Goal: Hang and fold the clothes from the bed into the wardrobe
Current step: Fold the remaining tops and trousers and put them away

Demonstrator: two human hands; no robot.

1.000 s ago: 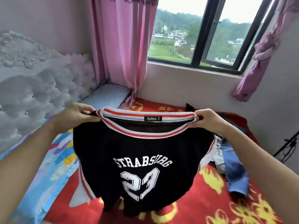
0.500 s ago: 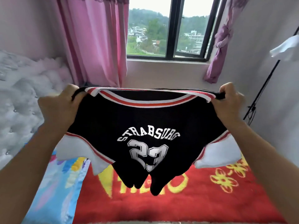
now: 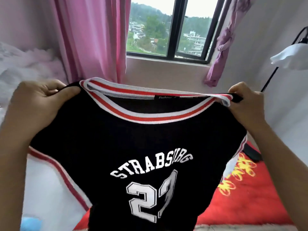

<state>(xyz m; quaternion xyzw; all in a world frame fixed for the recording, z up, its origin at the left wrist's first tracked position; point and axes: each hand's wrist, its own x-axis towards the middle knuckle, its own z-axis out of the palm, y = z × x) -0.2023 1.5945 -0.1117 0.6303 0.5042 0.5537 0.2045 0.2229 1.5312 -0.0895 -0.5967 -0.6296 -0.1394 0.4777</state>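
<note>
I am holding the black jersey (image 3: 133,139) up in front of me by its shoulders, above the red bed blanket (image 3: 250,207). My left hand (image 3: 41,104) grips the left shoulder, fingers curled round the cloth with the thumb on top. My right hand (image 3: 245,104) pinches the narrow right shoulder just beside the striped collar. The print faces me and the lower part hangs down toward the blanket.

The weak point, I think, is that right pinch. It has only a thin strip of fabric, and if it slips, that side will drop and the jersey will crumple onto the blanket. The collar is drawn taut between my hands, so pulling wider could stretch the ribbing. The lower half is creased across the number, and folding it like this would set the crease. The white lamp shade (image 3: 290,59) is near on my right, so a wide swing that way could knock it.

The wardrobe is not in view, so I cannot tell what is in it, and I see no hanger. A dark item (image 3: 251,153) lies on the blanket past my right forearm, but I cannot tell what it is.
</note>
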